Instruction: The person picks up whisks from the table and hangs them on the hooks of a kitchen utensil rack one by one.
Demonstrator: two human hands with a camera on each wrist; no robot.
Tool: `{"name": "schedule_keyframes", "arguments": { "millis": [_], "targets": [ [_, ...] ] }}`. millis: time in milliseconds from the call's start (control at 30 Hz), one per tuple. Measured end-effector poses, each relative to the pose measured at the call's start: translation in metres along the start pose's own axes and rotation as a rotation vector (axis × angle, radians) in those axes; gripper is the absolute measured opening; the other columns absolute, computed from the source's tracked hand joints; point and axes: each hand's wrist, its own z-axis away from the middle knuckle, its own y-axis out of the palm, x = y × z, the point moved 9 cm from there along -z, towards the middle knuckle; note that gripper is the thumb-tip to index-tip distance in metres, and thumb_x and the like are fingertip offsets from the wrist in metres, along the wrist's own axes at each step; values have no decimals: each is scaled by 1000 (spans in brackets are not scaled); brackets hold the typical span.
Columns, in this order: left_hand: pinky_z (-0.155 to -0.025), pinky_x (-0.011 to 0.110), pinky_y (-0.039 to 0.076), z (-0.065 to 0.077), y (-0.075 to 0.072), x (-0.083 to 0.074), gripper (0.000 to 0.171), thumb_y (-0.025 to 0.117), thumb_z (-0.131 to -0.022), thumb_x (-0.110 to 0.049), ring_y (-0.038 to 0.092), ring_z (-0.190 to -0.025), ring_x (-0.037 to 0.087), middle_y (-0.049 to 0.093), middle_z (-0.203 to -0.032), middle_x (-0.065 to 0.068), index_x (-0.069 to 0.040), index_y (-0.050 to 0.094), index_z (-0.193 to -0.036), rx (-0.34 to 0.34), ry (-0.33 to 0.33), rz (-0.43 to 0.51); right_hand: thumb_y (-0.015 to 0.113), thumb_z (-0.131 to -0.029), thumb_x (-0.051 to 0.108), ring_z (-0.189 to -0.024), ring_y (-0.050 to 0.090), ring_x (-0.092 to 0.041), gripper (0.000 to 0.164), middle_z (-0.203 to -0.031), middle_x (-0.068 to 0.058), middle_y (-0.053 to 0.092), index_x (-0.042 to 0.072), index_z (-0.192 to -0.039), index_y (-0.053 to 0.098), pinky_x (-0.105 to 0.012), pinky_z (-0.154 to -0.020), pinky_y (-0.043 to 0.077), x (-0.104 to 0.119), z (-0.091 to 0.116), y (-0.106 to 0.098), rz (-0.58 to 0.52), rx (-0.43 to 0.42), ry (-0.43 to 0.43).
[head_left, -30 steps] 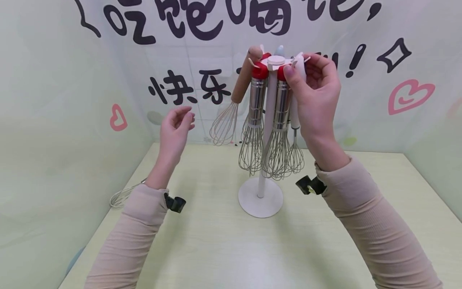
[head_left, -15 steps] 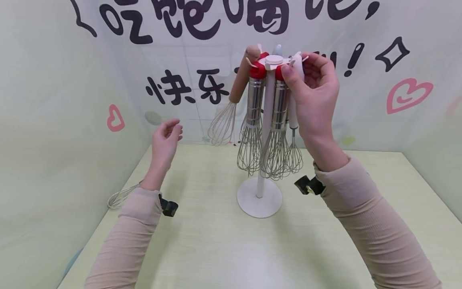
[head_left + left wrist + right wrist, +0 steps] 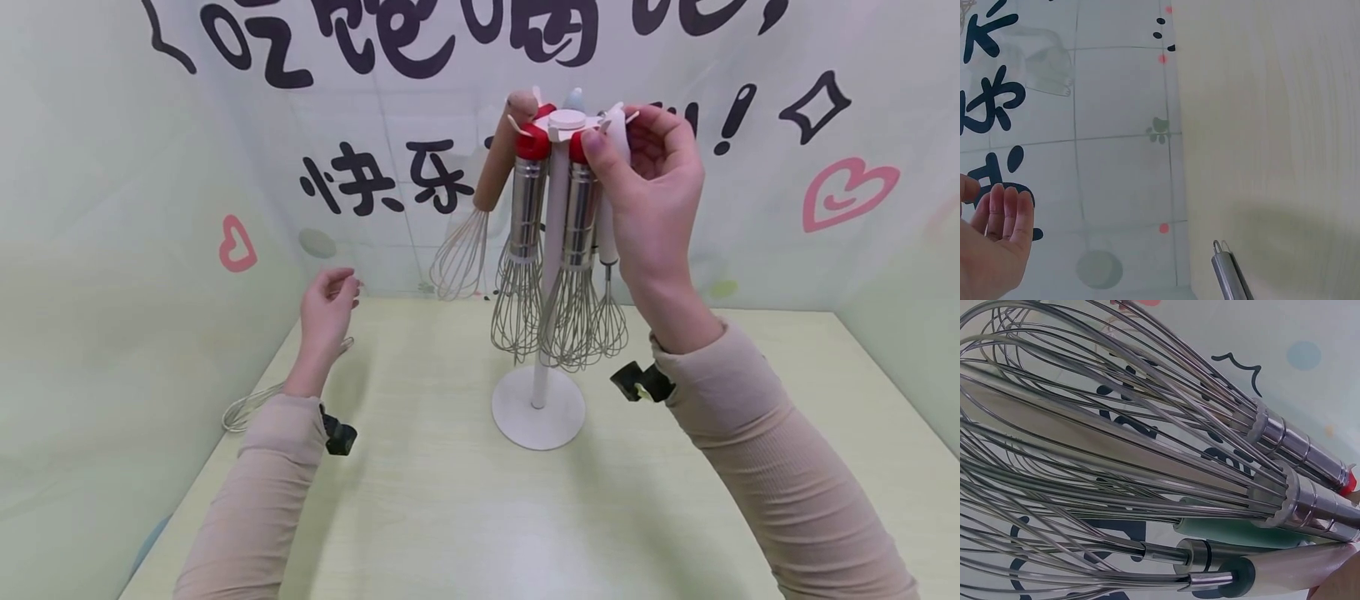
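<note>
A white stand (image 3: pixel 540 408) carries several hanging whisks from hooks round its top. My right hand (image 3: pixel 656 196) is at the right side of that top, thumb in front and fingers behind, pinching the upper end of a white-handled whisk (image 3: pixel 606 233). In the right wrist view, this pale handle (image 3: pixel 1297 572) runs to the hand at the lower right corner. My left hand (image 3: pixel 324 317), fingers loosely curled and holding nothing, hovers above a metal whisk (image 3: pixel 243 410) lying on the table. The left wrist view shows the tip of its steel handle (image 3: pixel 1230 275); the forearm hides its middle.
Beside the white-handled whisk hang steel whisks with red caps (image 3: pixel 532 143) and a wooden-handled whisk (image 3: pixel 495 171) tilted out to the left. The pale table (image 3: pixel 450 517) meets a printed cloth (image 3: pixel 375 250) behind it and at both sides.
My left hand has moved down and to the left, away from the stand and over the lying whisk. The right hand stays at the stand's top.
</note>
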Motion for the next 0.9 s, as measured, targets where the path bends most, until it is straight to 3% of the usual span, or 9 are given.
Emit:
{"name": "schedule_keyframes", "arguments": {
  "millis": [233,567,900],
  "targets": [
    [-92,21,50,-3,-4,13,38,45,-99,-22,52,-90,1,54,-106,-3,-3,50,-132,-15,-23,-55,70,-81,2,-91,52,-17,26,-99,-2,56,8,-102,55,-21,-84,46,1,-1,0,-10,-3,1],
    [-90,19,48,-3,-9,29,39,43,-100,-25,54,-97,8,57,-119,7,-7,49,-134,-14,-49,-109,71,-80,0,-93,52,-16,29,-100,-3,55,5,-104,56,-20,-84,46,-2,-2,0,-34,-18,55],
    [-86,18,45,-1,-12,44,39,42,-99,-23,52,-98,10,55,-126,14,-5,50,-133,-10,-59,-162,70,-81,3,-92,53,-17,26,-98,-2,57,8,-102,55,-22,-84,46,2,1,-1,-1,-17,-5]
  ]
}}
